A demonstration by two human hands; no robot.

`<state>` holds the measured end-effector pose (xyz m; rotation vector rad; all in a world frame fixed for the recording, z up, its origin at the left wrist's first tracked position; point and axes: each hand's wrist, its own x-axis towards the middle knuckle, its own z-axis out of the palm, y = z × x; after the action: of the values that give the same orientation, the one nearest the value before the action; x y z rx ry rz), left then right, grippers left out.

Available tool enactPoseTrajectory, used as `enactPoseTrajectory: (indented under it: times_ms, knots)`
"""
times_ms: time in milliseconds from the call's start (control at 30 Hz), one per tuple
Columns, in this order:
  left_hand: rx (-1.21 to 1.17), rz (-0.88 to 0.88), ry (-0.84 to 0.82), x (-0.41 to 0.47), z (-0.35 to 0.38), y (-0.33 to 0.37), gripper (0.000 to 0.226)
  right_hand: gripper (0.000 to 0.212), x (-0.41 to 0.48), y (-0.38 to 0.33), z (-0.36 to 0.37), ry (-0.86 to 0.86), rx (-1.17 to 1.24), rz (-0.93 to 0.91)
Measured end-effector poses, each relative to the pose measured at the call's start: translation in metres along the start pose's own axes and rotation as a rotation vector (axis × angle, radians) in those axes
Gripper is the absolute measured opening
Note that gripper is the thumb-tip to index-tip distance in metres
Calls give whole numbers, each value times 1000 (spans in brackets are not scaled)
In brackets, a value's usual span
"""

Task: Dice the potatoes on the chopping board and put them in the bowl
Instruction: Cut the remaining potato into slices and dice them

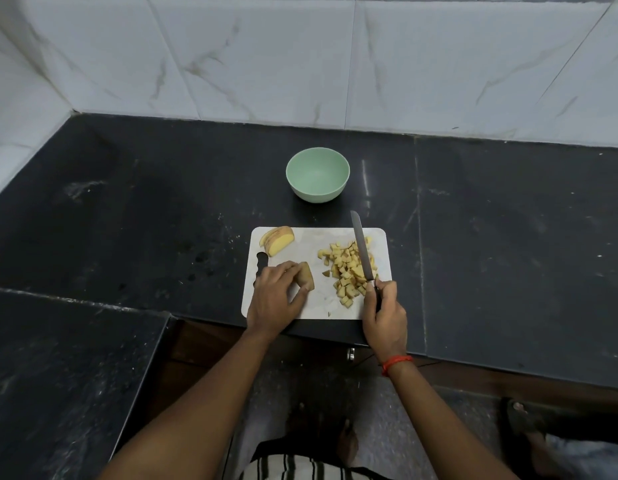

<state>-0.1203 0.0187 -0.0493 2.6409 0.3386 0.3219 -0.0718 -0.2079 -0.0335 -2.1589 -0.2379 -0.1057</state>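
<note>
A white chopping board (311,244) lies near the counter's front edge. A heap of diced potato (347,271) covers its right half. Sliced potato (278,239) sits fanned at the board's far left corner. My left hand (276,299) grips a potato piece (306,276) against the board, fingers curled over it. My right hand (385,315) holds a knife (363,252) by its dark handle; the blade points away from me and lies over the diced heap. A pale green bowl (318,192) stands behind the board and has nothing in it.
The dark stone counter (162,209) runs to a tiled wall (300,64) behind and at left. A lower dark surface (58,375) sits at front left. Another person's foot in a sandal (529,419) is on the floor at right.
</note>
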Motion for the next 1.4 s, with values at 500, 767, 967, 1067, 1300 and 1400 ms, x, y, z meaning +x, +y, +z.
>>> enactPoseTrajectory:
  times_ms: [500,767,967,1067,1300,1400]
  knots:
    - [19,120,101,1,12,-7,33,14,-17,-48,60,-226,-264,-65]
    - [-19,133,132,2,11,-8,24,14,-16,-44,70,-174,-428,-114]
    - [7,156,133,4,15,-13,27,8,-16,-46,74,-189,-438,-133]
    - [-6,158,129,4,16,-13,27,9,-17,-45,74,-207,-449,-135]
    - [14,136,101,3,17,-14,23,18,-15,-48,73,-243,-495,-141]
    - [-9,146,109,3,15,-14,22,26,-16,-49,76,-216,-556,-158]
